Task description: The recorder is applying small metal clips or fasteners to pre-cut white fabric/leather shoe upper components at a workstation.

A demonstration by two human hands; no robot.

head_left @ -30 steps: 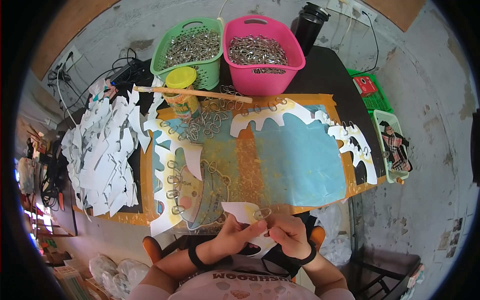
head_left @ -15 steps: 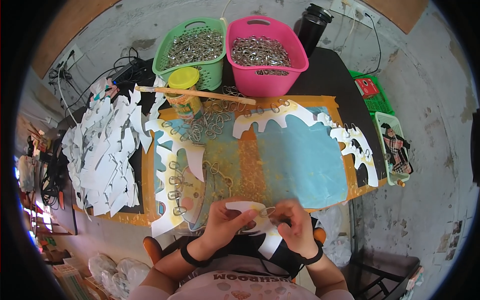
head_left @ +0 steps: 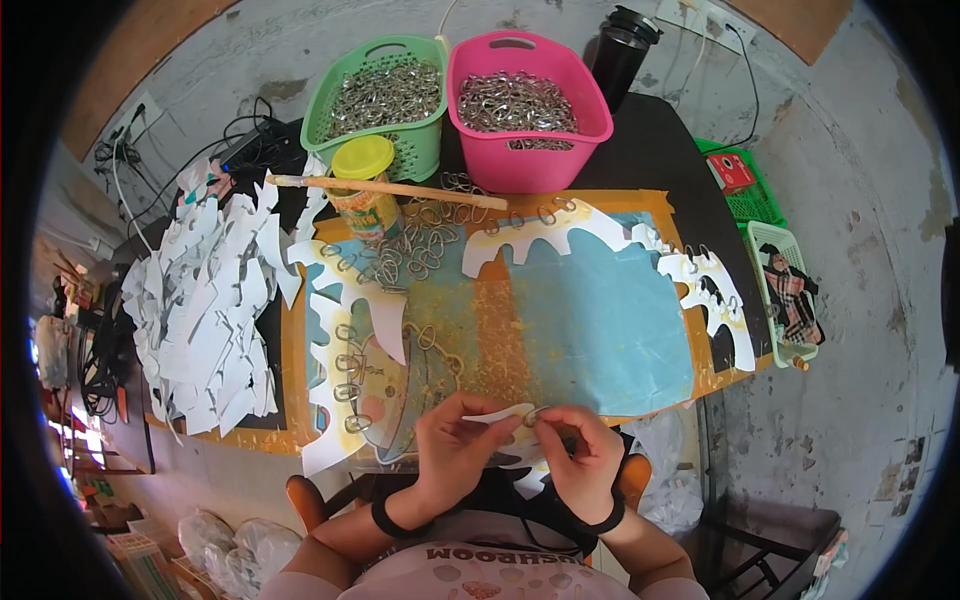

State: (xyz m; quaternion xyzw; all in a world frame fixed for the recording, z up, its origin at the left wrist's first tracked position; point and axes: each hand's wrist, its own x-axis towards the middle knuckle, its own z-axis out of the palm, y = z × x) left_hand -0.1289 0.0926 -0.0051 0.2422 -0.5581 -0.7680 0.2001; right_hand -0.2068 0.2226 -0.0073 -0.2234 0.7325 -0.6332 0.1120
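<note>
Close to my body at the table's front edge, my left hand (head_left: 455, 445) pinches a curved white paper cutout (head_left: 531, 483) with scalloped edges. My right hand (head_left: 582, 460) has thumb and forefinger closed on a small oval metal ring (head_left: 531, 418) at the cutout's upper edge. Fingers partly cover both pieces. To the left, a similar white cutout (head_left: 325, 440) bears several rings along a yellowish strip. More cutouts with rings lie at the far middle (head_left: 545, 235) and the right. Loose rings (head_left: 425, 245) are heaped beyond my hands.
A pile of white cutouts (head_left: 205, 310) covers the left side. At the back stand a green basket (head_left: 420, 150) and a pink basket (head_left: 530, 170) of rings, plus a black tumbler (head_left: 622, 60). A wooden stick (head_left: 430, 190) lies across a yellow-lidded jar (head_left: 364, 205).
My right hand has moved left and closed in on the ring at the cutout. The held cutout has tilted, and less of its lower part shows.
</note>
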